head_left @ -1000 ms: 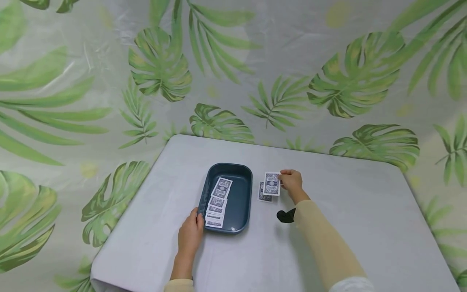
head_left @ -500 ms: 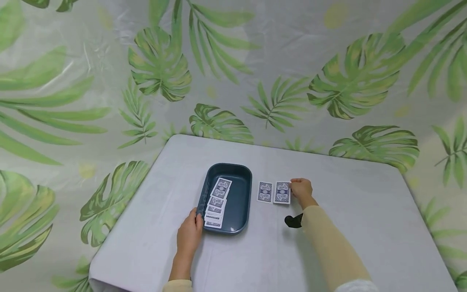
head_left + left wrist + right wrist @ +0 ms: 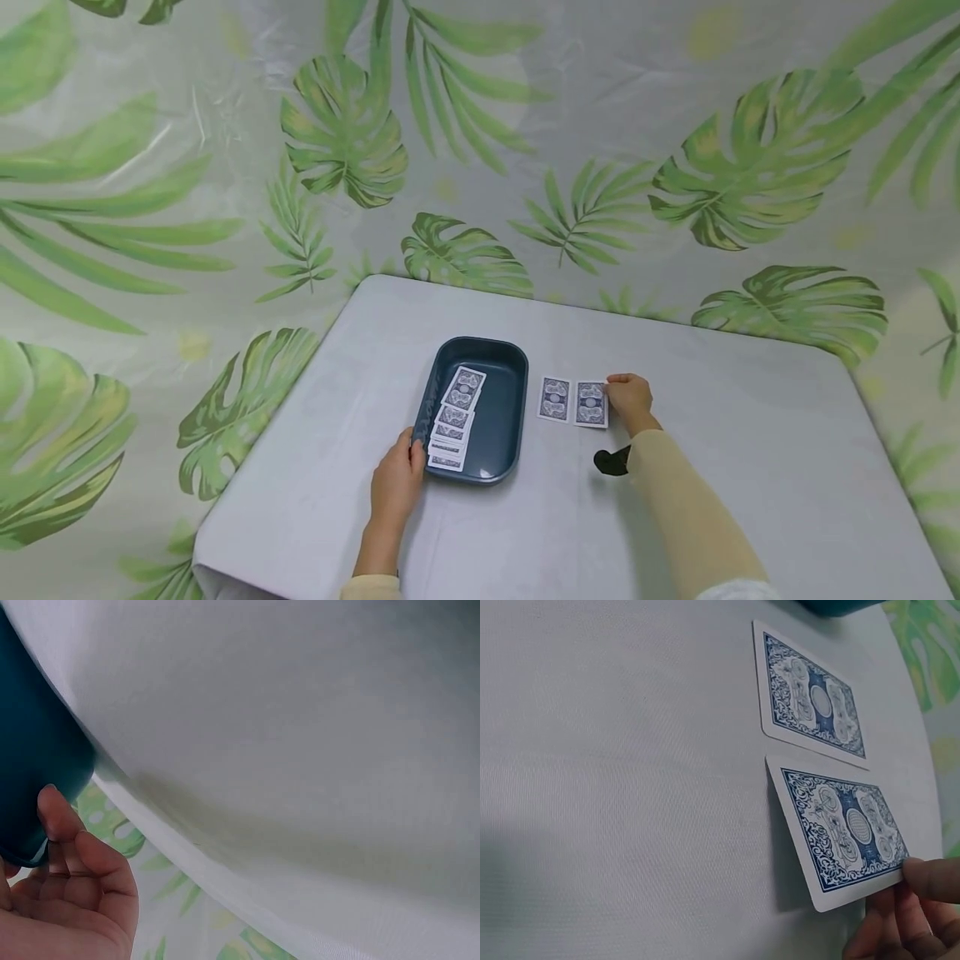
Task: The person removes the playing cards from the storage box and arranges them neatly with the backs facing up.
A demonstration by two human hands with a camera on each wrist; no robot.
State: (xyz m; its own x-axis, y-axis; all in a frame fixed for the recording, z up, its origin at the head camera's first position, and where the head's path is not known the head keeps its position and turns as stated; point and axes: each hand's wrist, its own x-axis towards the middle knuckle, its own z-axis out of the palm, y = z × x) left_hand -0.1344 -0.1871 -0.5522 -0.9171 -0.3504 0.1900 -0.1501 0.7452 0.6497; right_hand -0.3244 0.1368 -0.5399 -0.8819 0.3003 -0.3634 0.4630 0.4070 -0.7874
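My left hand grips the near left rim of a dark blue tray; in the left wrist view its fingers curl at the tray's edge. Inside the tray, overlapping playing cards lie in a row along the left side, backs up. To the right of the tray, one playing card lies back up on the cloth. Just beside it, my right hand pinches another card by its right edge, thumb on top and fingers underneath. That card's near edge shows slightly raised, with a shadow below it.
A white cloth covers the table. Behind it hangs a leaf-patterned sheet. A black rounded piece sticks out by the right sleeve.
The right hand has moved the pinched card rightward and down, from over the lying card to beside it. The left hand has stayed on the tray.
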